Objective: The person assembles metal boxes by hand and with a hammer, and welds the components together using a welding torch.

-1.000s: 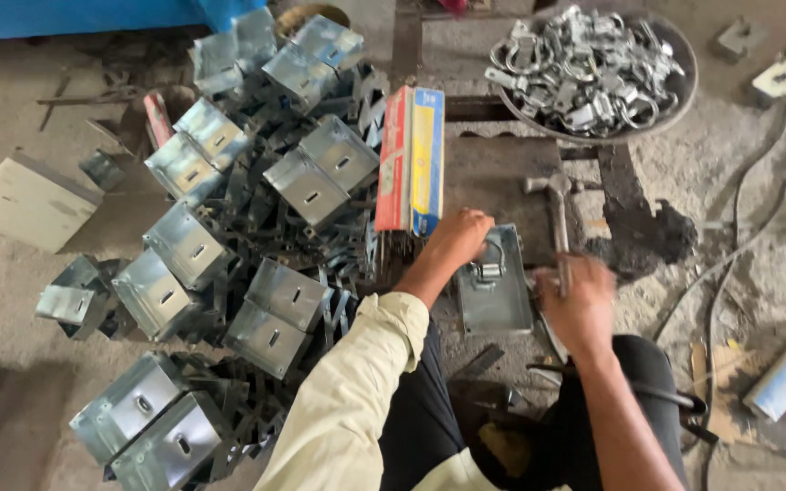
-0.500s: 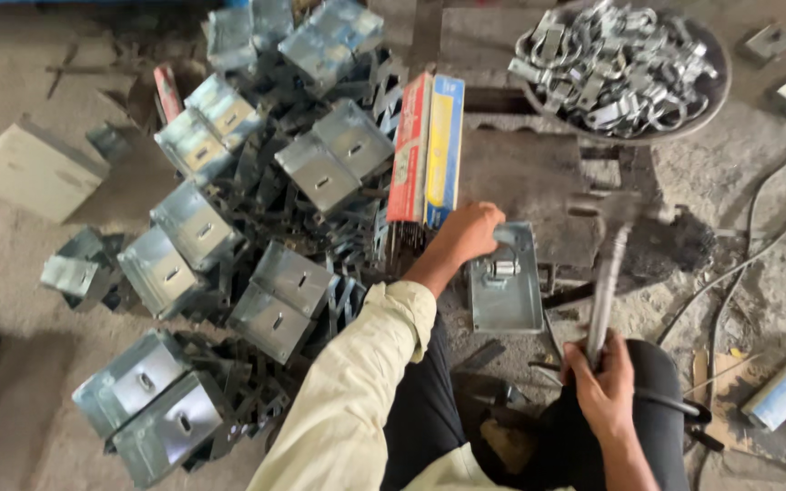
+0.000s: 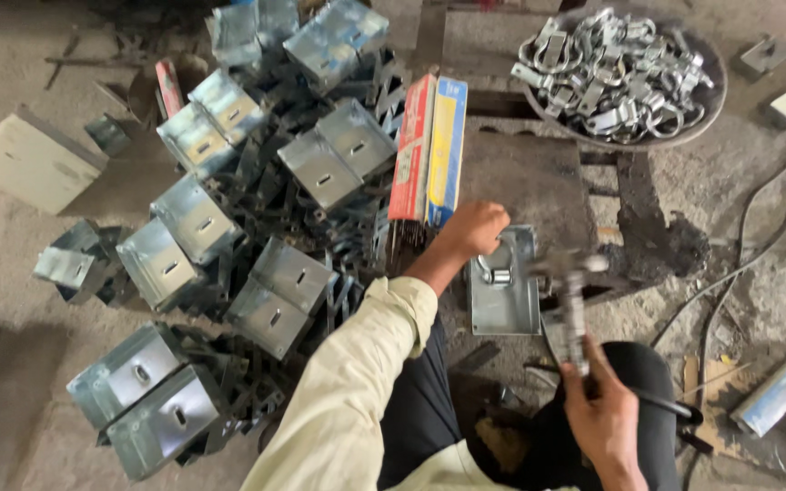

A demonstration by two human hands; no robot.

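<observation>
I see the heap of metal boxes (image 3: 256, 227) filling the floor left of the flat metal plate (image 3: 502, 286), my landmark. My left hand (image 3: 471, 229), sleeve stretched forward, sits fisted on the plate's top-left corner, pinning it. Just right of the plate, my right hand (image 3: 604, 420) grips a blurred hammer (image 3: 571, 300) by its handle, head over the plate's right edge.

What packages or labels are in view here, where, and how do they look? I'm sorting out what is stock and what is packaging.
Red carton: long, narrow, standing on edge above the left hand.
Blue and yellow carton: same shape, right beside the red one.
Pale flat box: on the floor, far left.
No screens or signs visible.
</observation>
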